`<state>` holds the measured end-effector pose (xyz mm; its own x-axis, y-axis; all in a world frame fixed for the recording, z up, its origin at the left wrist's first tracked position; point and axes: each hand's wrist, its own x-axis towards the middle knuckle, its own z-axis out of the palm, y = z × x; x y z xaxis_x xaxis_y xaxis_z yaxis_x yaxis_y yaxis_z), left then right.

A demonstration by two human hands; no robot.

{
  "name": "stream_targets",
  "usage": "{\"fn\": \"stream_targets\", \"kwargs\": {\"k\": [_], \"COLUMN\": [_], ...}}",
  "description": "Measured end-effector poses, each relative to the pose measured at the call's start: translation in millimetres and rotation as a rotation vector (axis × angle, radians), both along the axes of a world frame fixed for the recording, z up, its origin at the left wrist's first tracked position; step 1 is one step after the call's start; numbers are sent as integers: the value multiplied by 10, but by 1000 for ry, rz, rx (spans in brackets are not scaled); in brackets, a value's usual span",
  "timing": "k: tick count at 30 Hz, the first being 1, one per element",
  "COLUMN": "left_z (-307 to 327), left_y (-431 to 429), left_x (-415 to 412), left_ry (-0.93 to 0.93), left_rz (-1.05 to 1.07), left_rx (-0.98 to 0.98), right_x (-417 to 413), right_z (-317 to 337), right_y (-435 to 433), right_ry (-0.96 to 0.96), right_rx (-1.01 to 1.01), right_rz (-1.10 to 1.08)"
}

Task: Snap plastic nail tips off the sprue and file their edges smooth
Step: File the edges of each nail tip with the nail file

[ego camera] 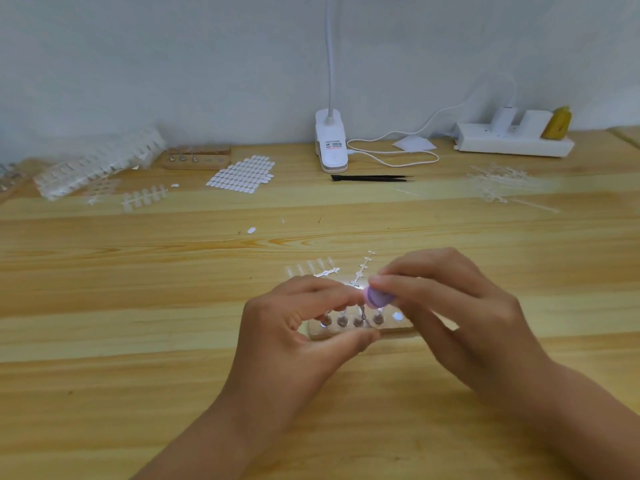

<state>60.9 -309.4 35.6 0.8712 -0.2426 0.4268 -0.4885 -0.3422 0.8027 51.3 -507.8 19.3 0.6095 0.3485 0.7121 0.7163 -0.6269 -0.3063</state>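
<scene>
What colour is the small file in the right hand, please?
Purple; the file shows in the head view.

Nail tip (361,290) indistinct amid glare

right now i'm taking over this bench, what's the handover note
Left hand pinches a nail tip. Right hand holds the purple file against it, above the wooden block.
Done: a row of loose tips lies behind the hands beside stripped sprues; spent sprues are piled far right.
Left: finish this edge, then work through the full sprues stacked far left.
</scene>
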Motion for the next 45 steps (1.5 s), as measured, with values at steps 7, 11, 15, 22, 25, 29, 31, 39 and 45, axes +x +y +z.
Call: {"fn": "stream_targets", "kwargs": {"k": [7,11,15,22,25,29,31,39,45], "left_z": [-4,-11,-35,-50,-39,-42,-46,-44,-66], "left_y": [3,3,17,11,4,-3,17,28,16], "left_x": [3,12,34,37,27,14,28,36,69], "left_ry": [48,83,224,399,434,449,480,511,493], "left_rz": [-7,-92,-165,-318,-342,-365,-355,-362,-274], "left_rx": [-53,-108,-295,-476,-525,-530,-571,-586,-574], "right_x": [-4,-66,-2,-86,-115,-144,-110,-63,-51], "right_z": [2,-16,47,17,46,23,6,-46,-2], "right_y": [20,118,-59,91,99,153,128,93,34], "right_ry": [-9,-48,14,-44,-52,-142,-110,-91,-73], "right_rx": [30,46,163,198,260,195,190,187,229], "right_rz": [28,54,-77,-58,-88,-52,-84,-149,-177]}}
